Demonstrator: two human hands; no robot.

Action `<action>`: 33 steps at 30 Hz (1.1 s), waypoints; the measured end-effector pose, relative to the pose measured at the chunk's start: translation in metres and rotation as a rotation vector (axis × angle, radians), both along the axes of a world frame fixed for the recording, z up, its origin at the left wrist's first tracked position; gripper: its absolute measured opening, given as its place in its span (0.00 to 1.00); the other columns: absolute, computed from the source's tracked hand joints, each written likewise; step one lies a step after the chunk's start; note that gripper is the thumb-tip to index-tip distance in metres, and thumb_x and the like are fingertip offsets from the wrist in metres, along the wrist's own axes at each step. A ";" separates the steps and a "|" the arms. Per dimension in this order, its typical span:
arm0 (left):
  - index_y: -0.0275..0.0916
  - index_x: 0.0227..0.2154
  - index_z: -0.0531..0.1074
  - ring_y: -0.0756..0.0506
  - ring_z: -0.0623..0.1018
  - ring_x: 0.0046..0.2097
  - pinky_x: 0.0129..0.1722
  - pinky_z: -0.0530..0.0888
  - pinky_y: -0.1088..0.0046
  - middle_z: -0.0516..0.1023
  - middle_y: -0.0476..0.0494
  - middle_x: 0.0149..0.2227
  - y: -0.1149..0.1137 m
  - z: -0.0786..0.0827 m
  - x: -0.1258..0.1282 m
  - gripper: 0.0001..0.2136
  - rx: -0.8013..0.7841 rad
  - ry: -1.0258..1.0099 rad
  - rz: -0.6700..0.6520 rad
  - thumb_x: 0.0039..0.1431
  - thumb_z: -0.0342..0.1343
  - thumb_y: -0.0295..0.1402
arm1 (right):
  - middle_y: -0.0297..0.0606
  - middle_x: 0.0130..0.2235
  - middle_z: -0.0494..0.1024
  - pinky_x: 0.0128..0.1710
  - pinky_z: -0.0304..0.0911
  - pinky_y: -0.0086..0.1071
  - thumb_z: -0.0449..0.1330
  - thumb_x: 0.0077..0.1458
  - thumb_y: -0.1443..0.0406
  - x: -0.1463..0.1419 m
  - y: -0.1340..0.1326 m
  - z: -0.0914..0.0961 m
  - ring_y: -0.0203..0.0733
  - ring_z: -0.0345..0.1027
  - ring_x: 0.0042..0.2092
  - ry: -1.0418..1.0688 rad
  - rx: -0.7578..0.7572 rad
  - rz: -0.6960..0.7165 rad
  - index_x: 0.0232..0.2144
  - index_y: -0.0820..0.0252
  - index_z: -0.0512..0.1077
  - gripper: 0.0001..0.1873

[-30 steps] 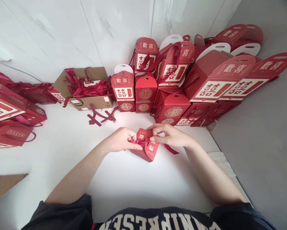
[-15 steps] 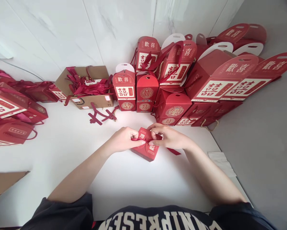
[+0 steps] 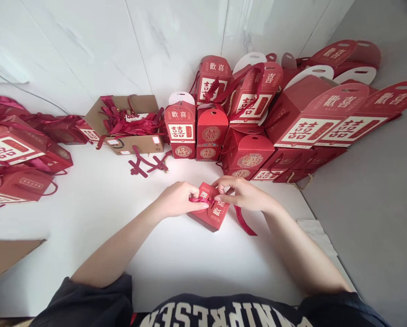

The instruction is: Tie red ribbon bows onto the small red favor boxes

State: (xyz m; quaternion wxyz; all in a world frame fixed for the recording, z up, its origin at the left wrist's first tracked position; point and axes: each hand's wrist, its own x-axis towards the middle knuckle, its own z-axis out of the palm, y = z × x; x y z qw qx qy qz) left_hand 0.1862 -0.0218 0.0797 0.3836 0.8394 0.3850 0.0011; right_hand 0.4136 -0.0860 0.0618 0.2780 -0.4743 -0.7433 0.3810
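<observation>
A small red gift box [image 3: 213, 215] with gold characters stands on the white table [image 3: 97, 204] in front of me. My left hand [image 3: 178, 199] is closed, pinching a dark red ribbon [image 3: 199, 199] at the top of the box. My right hand [image 3: 244, 194] is closed too, pinching the same ribbon from the other side. A loose ribbon tail [image 3: 244, 221] trails to the right of the box, across the table.
A brown carton full of red ribbons [image 3: 128, 122] stands at the back, with a few loose ribbons [image 3: 148, 164] before it. Stacked red gift boxes [image 3: 257, 118] fill the back right. More red boxes [image 3: 16, 159] lie at the left. A cardboard flap [image 3: 6, 259] juts in at lower left.
Both hands stay at the top of the box, working the ribbon. The ribbon tail on the right now hangs longer and lower across the table.
</observation>
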 end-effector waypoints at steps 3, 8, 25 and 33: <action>0.37 0.18 0.56 0.54 0.57 0.23 0.22 0.53 0.76 0.57 0.54 0.19 0.004 0.005 -0.005 0.22 -0.072 -0.048 -0.052 0.52 0.57 0.48 | 0.38 0.40 0.75 0.39 0.62 0.31 0.59 0.58 0.56 0.004 -0.001 0.002 0.39 0.67 0.39 -0.015 -0.036 -0.008 0.29 0.58 0.64 0.13; 0.36 0.19 0.66 0.51 0.68 0.22 0.23 0.64 0.75 0.69 0.49 0.19 0.006 0.019 -0.016 0.22 -0.278 -0.027 -0.069 0.57 0.51 0.51 | 0.38 0.36 0.74 0.36 0.60 0.30 0.57 0.59 0.53 0.007 -0.003 0.008 0.38 0.66 0.37 0.003 -0.023 0.012 0.27 0.59 0.66 0.16; 0.42 0.47 0.70 0.44 0.72 0.51 0.51 0.69 0.67 0.72 0.43 0.48 -0.016 0.010 -0.027 0.17 0.203 -0.283 -0.106 0.53 0.58 0.32 | 0.33 0.36 0.75 0.35 0.61 0.29 0.60 0.55 0.65 -0.015 -0.017 0.013 0.36 0.67 0.34 0.042 -0.025 0.056 0.37 0.58 0.69 0.07; 0.41 0.48 0.71 0.44 0.73 0.53 0.54 0.70 0.66 0.74 0.41 0.51 -0.031 -0.017 -0.030 0.12 0.300 -0.433 -0.036 0.62 0.52 0.34 | 0.32 0.35 0.74 0.34 0.59 0.28 0.58 0.55 0.66 -0.019 -0.014 0.008 0.35 0.65 0.33 -0.007 0.013 0.034 0.35 0.57 0.68 0.03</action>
